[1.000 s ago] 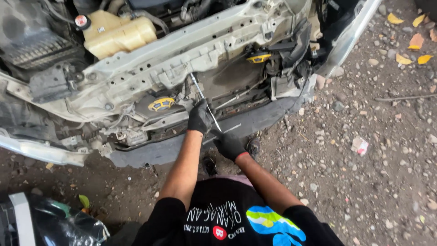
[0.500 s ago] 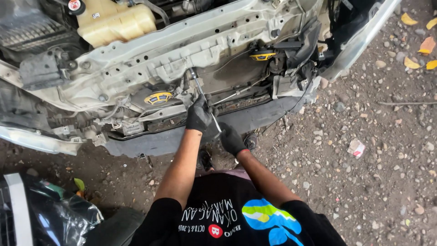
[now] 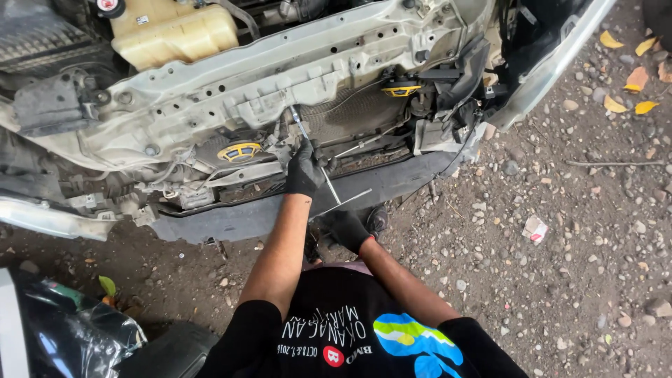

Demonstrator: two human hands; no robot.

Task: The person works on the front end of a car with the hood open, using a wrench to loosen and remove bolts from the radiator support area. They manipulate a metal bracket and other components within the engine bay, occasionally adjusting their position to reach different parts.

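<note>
Working a long metal rod (image 3: 311,150) into the stripped front end of a car, bumper off. My left hand (image 3: 303,170), black glove, has its fingers (image 3: 306,148) wrapped tight around the rod about mid-length; the tip sits up at the pale metal crossmember (image 3: 280,84), just right of the yellow horn (image 3: 239,151). Can't see exactly what the tip is seated on, too small to tell.

My right hand (image 3: 348,229), also gloved, is lower, near the ground in front of the black lower valance (image 3: 231,220). It seems curled around the near end of a 2nd thin rod (image 3: 343,204) that angles up to the right, but the grip itself is hidden, so I can't tell how tight.

Notes for doing this well, my judgement only:
- Keep the rod in line with whatever the tip engages; a side load would likely make it slip off.
- Choke up with the left hand for control, right hand supplies the leverage.
- Watch the thin cable (image 3: 350,98) running across the radiator area (image 3: 350,119), it is near the rod.
- Loose gravel (image 3: 546,280) underfoot: brace before pushing hard.
- Cream coolant reservoir (image 3: 175,31) is well apart, no concern.
</note>
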